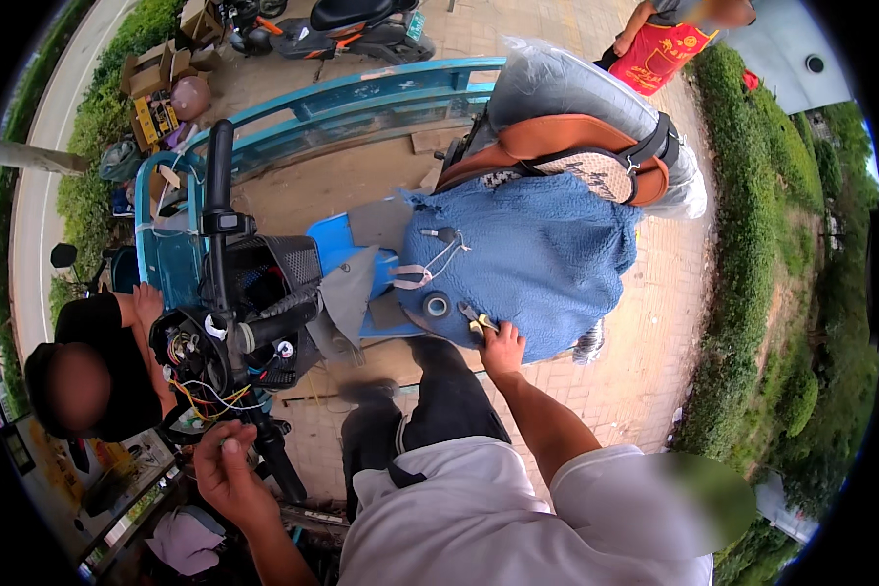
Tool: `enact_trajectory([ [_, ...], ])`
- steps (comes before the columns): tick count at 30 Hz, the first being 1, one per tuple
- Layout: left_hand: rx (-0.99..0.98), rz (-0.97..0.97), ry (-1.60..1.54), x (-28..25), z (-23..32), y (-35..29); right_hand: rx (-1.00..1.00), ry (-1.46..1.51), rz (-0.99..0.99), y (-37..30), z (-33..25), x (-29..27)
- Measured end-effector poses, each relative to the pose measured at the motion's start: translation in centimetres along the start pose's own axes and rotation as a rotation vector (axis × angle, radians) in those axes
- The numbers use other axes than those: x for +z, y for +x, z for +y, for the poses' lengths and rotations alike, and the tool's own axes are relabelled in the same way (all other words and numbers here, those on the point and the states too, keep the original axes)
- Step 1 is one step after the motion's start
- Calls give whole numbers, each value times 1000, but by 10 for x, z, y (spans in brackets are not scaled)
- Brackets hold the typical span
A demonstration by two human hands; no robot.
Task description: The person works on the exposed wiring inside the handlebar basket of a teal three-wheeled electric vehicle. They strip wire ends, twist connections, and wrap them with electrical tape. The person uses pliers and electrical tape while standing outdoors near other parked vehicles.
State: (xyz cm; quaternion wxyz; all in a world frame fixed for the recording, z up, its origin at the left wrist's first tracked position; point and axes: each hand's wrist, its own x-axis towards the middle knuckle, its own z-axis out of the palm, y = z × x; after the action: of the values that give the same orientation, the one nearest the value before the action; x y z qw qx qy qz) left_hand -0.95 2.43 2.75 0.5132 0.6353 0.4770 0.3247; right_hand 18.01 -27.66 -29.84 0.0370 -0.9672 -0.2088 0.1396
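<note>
My right hand [504, 348] has its fingers around the yellow handles of a pair of pliers [476, 318], which lie against a blue cloth [547, 256] draped over the seat of an electric scooter. Left of the pliers on the cloth is a roll of black tape [437, 305], and beyond it lies a dark connector [445, 234] on a pale cord. My left hand [232, 471] is raised below the opened handlebar housing, thumb and fingers pinched on a small bit too tiny to name. Loose coloured wires [203, 387] hang from the housing close to that hand.
A black handlebar grip [220, 161] and a basket [288, 264] stand at the left. A person in black [93, 361] reaches to the housing from the left. Behind is a blue metal cart rail [361, 88]. Another person in a red apron [659, 56] stands far right.
</note>
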Motion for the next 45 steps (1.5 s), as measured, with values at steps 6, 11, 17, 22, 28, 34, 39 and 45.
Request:
enact_trajectory([
  [6, -14, 5, 16, -8, -4, -5, 1, 187, -42, 1, -11, 8],
  [11, -27, -38, 10, -4, -3, -3, 268, 455, 1, -18, -46, -1],
  [17, -4, -52, 1, -1, -6, -3, 216, 322, 39, 46, -98, -21],
  [22, 10, -44, 6, -9, -6, 0, 168, 445, 68, 45, -85, -9],
  [28, -1, -46, -22, -1, -8, -2, -1, 348, 86, 62, -68, -28],
  [34, 57, -44, -43, 6, -4, -1, -98, 159, 32, 66, -83, 3],
  [39, 39, -14, -21, -1, -4, -6, 103, 279, 274, 98, -51, -60],
  [45, 102, 39, 58, -12, -7, -13, -186, 243, 264, 81, -60, -44],
])
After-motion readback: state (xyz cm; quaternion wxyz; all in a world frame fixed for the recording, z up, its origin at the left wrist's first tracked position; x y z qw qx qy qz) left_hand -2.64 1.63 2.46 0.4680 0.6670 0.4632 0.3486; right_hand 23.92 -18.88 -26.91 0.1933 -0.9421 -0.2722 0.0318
